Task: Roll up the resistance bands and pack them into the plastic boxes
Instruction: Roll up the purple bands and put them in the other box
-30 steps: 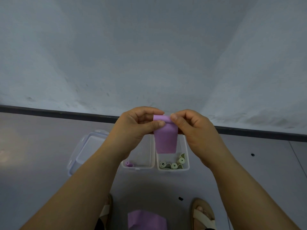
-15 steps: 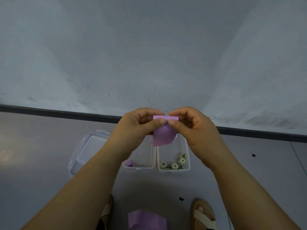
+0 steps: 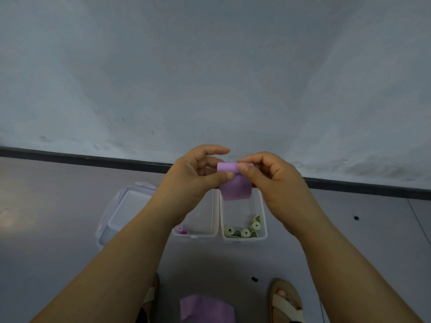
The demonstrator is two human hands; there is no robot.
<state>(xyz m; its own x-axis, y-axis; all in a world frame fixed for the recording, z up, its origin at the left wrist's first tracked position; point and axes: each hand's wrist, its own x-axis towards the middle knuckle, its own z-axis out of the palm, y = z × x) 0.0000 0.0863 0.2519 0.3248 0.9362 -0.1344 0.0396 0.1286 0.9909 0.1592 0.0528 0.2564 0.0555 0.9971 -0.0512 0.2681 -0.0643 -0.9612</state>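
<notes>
here both hands meet above the boxes, pinching a purple band (image 3: 235,183) — the left hand (image 3: 198,180) grips its left edge with thumb and fingers, the right hand (image 3: 268,178) pinches the rolled top from the right. a loose tail hangs below the roll. on the floor beneath, the left box (image 3: 198,233) holds one purple roll (image 3: 181,229), the right box (image 3: 263,220) holds green rolls (image 3: 242,231). a lid (image 3: 126,206) lies left of them — more purple band (image 3: 205,308) sits near, between two sandals.

purple sheet (image 3: 206,308) and sandals (image 3: 288,301) cut off below.
</notes>
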